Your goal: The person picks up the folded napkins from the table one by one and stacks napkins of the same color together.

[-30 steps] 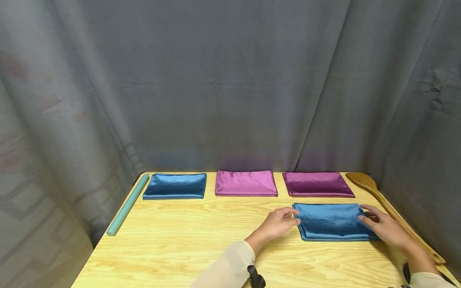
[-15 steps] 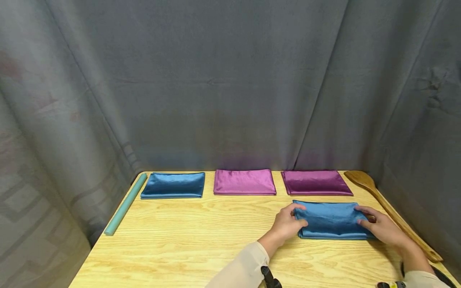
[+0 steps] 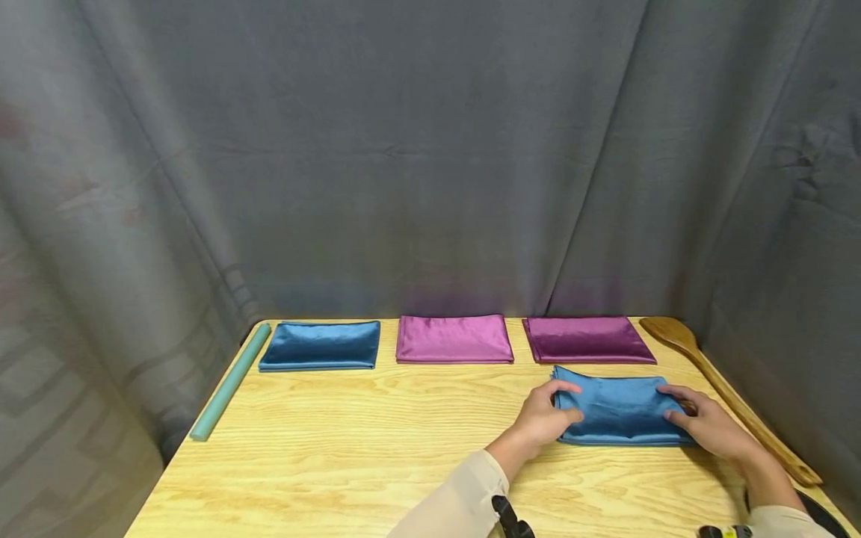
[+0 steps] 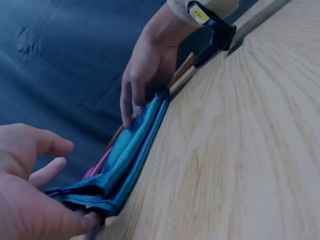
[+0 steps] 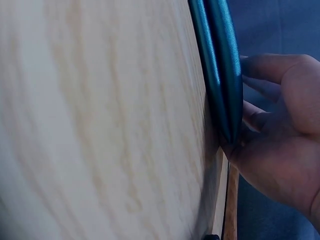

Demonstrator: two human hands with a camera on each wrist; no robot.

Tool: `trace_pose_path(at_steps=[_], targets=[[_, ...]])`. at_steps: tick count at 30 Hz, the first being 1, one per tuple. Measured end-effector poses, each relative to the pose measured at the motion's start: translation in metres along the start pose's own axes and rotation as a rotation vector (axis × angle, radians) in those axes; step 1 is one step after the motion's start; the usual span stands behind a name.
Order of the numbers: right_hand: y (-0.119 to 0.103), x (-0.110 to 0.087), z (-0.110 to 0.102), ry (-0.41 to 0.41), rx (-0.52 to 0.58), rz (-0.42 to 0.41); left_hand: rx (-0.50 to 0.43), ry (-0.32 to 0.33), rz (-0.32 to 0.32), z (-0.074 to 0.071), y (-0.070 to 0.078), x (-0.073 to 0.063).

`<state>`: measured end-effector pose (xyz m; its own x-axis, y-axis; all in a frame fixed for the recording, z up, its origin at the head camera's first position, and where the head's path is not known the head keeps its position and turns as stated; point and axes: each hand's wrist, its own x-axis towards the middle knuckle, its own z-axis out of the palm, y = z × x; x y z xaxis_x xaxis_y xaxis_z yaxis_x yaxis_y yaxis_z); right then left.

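Observation:
A folded, shiny blue cloth (image 3: 622, 415) lies at the right front of the table, its left end lifted a little. At that end my left hand (image 3: 538, 415) grips the folded layers, thumb on the near side and fingers on the far side. My right hand (image 3: 716, 430) holds the opposite end in the same way. Seen from the left wrist, the stacked layers of the blue cloth (image 4: 132, 155) bunch up beside my left thumb. The right wrist view shows the rounded fold of the cloth (image 5: 220, 65) against my right fingers; their tips are partly hidden.
Along the back lie another folded blue cloth (image 3: 321, 346), a pink one (image 3: 454, 339) and a dark purple one (image 3: 590, 341). A green rod (image 3: 231, 382) lines the left edge of the table (image 3: 336, 456). A wooden spoon (image 3: 726, 392) lies along the right edge. Grey curtains (image 3: 430, 164) surround the table.
My left hand has moved right onto the cloth's left end and taken hold of it. That end has risen and shifted slightly inward. My right hand stays at the right end.

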<state>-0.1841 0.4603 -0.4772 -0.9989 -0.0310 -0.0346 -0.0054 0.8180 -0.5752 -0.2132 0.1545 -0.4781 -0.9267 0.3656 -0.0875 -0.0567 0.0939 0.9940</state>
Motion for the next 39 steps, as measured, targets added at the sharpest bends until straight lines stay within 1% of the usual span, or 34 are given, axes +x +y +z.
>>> trace_pose_path(at_steps=[3,4,8,10,11,15,17,19,23,25,27,29,32,34,37,39], targets=[[0.002,0.001,0.002,0.038,-0.007,0.013,-0.047,0.023,-0.005,0.002,-0.002,0.001],[0.002,0.001,0.003,0.059,-0.004,0.015,-0.048,0.039,-0.004,0.003,-0.003,0.001],[0.004,0.000,0.008,0.192,-0.001,0.027,-0.084,0.111,-0.014,0.003,-0.006,0.003],[0.004,0.001,0.010,0.249,-0.004,0.010,-0.123,0.141,-0.007,0.003,-0.006,0.004],[0.004,0.001,0.011,0.269,-0.004,0.005,-0.157,0.148,-0.007,0.002,-0.006,0.005],[0.002,0.002,0.011,0.284,-0.009,-0.003,-0.289,0.167,-0.007,0.001,-0.007,0.007],[0.001,0.002,0.010,0.278,-0.009,0.011,-0.330,0.174,-0.009,0.002,-0.007,0.007],[-0.001,0.003,0.010,0.272,-0.008,0.021,-0.344,0.174,-0.016,0.002,-0.006,0.007],[-0.004,0.003,0.009,0.261,-0.008,0.019,-0.324,0.164,-0.022,0.003,-0.006,0.006],[-0.006,0.003,0.009,0.239,-0.006,0.027,-0.307,0.153,-0.026,0.003,-0.006,0.005],[-0.007,0.003,0.008,0.209,0.000,0.048,-0.282,0.125,-0.026,0.003,-0.007,0.004],[-0.007,0.003,0.008,0.182,-0.004,0.069,-0.228,0.094,-0.030,0.002,-0.008,0.003],[-0.007,0.003,0.007,0.169,-0.003,0.079,-0.103,0.051,-0.024,0.000,-0.010,0.001],[-0.007,0.002,0.007,0.176,-0.010,0.068,-0.021,0.052,-0.013,-0.001,-0.011,0.000],[-0.007,0.000,0.006,0.175,-0.006,0.059,0.030,0.066,0.010,-0.003,-0.013,0.001],[-0.008,-0.001,0.007,0.172,-0.001,0.050,0.028,0.073,0.026,-0.007,-0.015,0.002]])
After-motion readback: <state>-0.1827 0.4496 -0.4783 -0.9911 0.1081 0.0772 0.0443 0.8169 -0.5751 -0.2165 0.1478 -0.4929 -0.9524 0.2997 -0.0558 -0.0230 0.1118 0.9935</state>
